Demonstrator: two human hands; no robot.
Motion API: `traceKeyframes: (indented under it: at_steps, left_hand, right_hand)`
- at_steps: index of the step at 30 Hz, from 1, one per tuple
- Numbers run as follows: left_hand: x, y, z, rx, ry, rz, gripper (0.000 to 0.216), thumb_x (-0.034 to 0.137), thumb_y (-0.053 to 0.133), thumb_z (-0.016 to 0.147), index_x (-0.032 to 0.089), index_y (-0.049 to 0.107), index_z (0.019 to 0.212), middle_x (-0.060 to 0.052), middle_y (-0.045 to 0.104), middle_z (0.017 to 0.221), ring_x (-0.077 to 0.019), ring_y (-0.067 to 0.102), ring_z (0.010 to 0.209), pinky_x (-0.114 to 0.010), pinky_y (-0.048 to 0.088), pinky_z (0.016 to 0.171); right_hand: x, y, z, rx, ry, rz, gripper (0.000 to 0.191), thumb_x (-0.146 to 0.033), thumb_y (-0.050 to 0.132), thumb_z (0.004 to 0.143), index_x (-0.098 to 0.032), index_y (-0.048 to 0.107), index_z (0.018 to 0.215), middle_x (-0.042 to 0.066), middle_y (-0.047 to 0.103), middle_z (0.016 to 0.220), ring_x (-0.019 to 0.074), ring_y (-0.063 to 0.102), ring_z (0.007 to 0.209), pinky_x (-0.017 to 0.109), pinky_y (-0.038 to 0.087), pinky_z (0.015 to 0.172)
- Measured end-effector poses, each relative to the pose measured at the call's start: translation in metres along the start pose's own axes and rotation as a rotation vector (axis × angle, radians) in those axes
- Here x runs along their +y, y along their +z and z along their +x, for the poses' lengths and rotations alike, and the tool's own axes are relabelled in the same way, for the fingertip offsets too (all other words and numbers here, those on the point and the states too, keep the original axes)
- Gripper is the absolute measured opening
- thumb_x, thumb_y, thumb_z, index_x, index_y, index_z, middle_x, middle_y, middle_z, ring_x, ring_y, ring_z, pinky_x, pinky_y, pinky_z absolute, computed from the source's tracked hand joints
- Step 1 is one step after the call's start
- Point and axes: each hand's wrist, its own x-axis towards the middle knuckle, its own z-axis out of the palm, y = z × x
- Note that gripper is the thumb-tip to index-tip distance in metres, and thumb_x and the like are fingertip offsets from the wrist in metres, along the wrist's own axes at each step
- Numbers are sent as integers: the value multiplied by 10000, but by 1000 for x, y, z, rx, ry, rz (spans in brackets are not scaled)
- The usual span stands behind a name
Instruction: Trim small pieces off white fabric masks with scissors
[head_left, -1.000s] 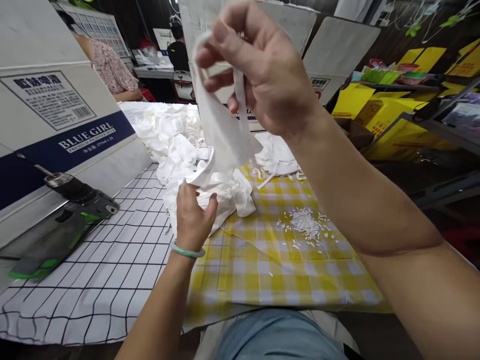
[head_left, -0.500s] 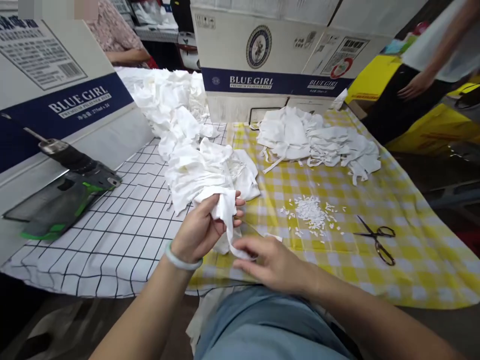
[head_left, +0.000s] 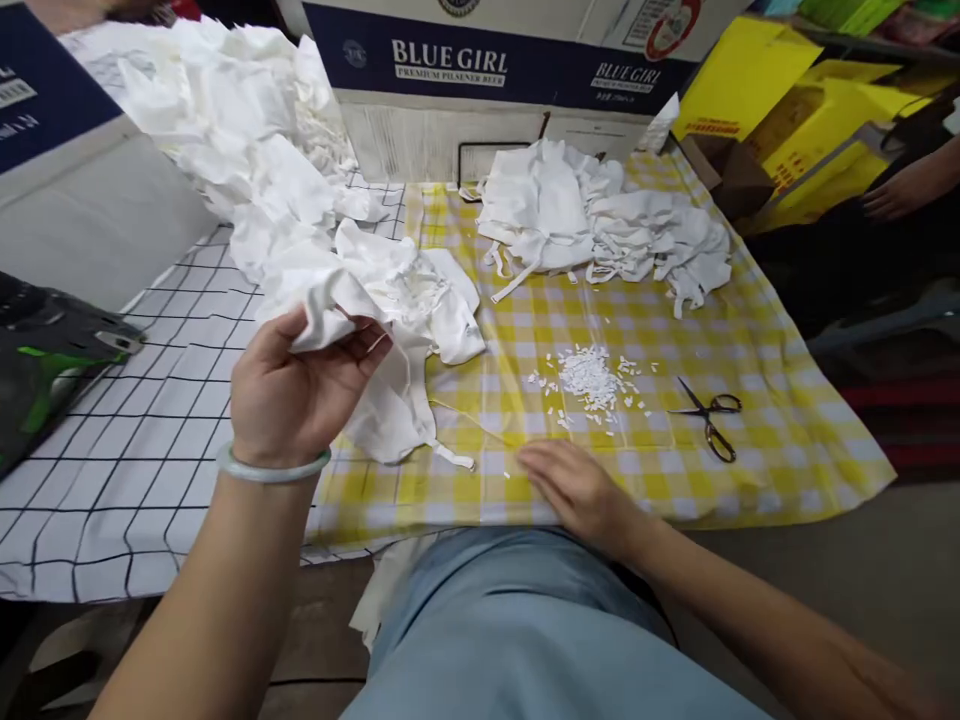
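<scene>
My left hand (head_left: pixel 304 385), with a pale bangle on its wrist, holds a white cloth piece (head_left: pixel 330 300) between thumb and fingers, above the left pile. Just right of it, a white cloth piece with a narrow strap (head_left: pixel 394 405) lies on the table. My right hand (head_left: pixel 574 490) is low at the table's near edge, fingers pressed together; what they hold, if anything, is hidden. A thin line like a thread runs from the strapped piece towards it. Beyond it is a heap of tiny white bits (head_left: pixel 592 375), with scissors (head_left: pixel 706 410) to the right.
A large white cloth heap (head_left: pixel 225 100) spreads at the back left, and more strapped white pieces (head_left: pixel 540 205) lie at the back right. Cartons (head_left: pixel 450 125) stand behind and at left. A power drill (head_left: pixel 60 345) rests at the left edge. Another person's hand (head_left: pixel 911 185) shows at far right.
My left hand has moved left and lifted cloth from the pile. My right hand has let go of the narrow strip and moved right. The strapped piece now lies on the table. The view has tilted down.
</scene>
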Motion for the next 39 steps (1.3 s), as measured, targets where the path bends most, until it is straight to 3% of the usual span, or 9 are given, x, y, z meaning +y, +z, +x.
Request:
traceKeyframes:
  at_steps: [3, 8, 12, 15, 19, 24, 28, 35, 39]
  left_hand:
    - [-10, 12, 3, -52, -24, 9, 386, 526, 463, 917, 212, 667, 821, -66, 690, 898, -221, 672, 892, -408, 586, 852]
    - [-27, 38, 1, -62, -16, 100, 133, 148, 566, 853, 126, 696, 858, -13, 575, 741, -58, 530, 582, -147, 487, 545]
    - [-33, 51, -9, -168, -144, 200, 282, 64, 571, 748, 93, 723, 984, -32, 589, 803, -49, 487, 569, -124, 382, 452]
    - [-34, 55, -20, -271, -231, 263, 345, 82, 563, 759, 111, 726, 1061, -53, 608, 868, -64, 487, 612, -144, 377, 474]
    - [-36, 63, -33, -393, -314, 307, 296, 157, 561, 820, 132, 745, 1050, -79, 624, 897, -84, 461, 615, -193, 341, 484]
    - [-39, 78, -44, -533, -379, 377, 252, 295, 581, 862, 147, 749, 978, -65, 603, 792, -98, 417, 569, -236, 278, 483]
    - [-31, 71, -47, -471, -342, 532, 293, 409, 559, 920, 163, 718, 928, -33, 572, 699, -90, 370, 543, -244, 234, 490]
    - [-16, 35, -46, -308, -328, 674, 328, 450, 556, 923, 166, 669, 804, 4, 473, 616, -95, 318, 546, -249, 205, 507]
    - [-6, 19, -45, -330, -310, 759, 314, 444, 541, 939, 189, 665, 805, 0, 461, 653, -112, 348, 597, -249, 258, 535]
  right_hand:
    - [6, -10, 4, 25, 72, 39, 206, -196, 556, 949, -189, 645, 1135, 111, 678, 991, 219, 629, 946, 386, 560, 841]
    - [1, 9, 15, 27, 39, -37, 96, -222, 582, 946, -188, 672, 948, 72, 643, 858, 203, 575, 843, 351, 520, 770]
    - [-7, 23, 20, 58, -3, -189, 185, -126, 514, 927, -183, 620, 786, 53, 610, 732, 191, 545, 714, 325, 481, 655]
    - [5, 1, 20, 160, 51, -138, 136, -120, 536, 876, -199, 597, 784, 42, 620, 726, 191, 576, 698, 319, 496, 631]
    - [37, -55, 28, 430, 307, -179, 213, -144, 506, 889, -224, 646, 1028, 94, 697, 1006, 260, 654, 965, 456, 535, 868]
    - [28, -62, 70, 235, 73, 154, 531, -303, 642, 875, -275, 485, 1382, 88, 463, 1497, 258, 431, 1385, 482, 384, 1137]
    - [11, -40, 107, 309, -37, 374, 181, -207, 566, 904, -234, 667, 1052, 66, 688, 1107, 215, 632, 1079, 399, 491, 984]
    - [14, -55, 128, 545, -13, 25, 203, -36, 565, 739, -228, 499, 746, 58, 604, 870, 239, 567, 880, 389, 465, 830]
    - [8, -69, 129, 191, -62, 267, 258, -171, 718, 751, -233, 517, 900, 18, 620, 879, 195, 587, 839, 348, 477, 828]
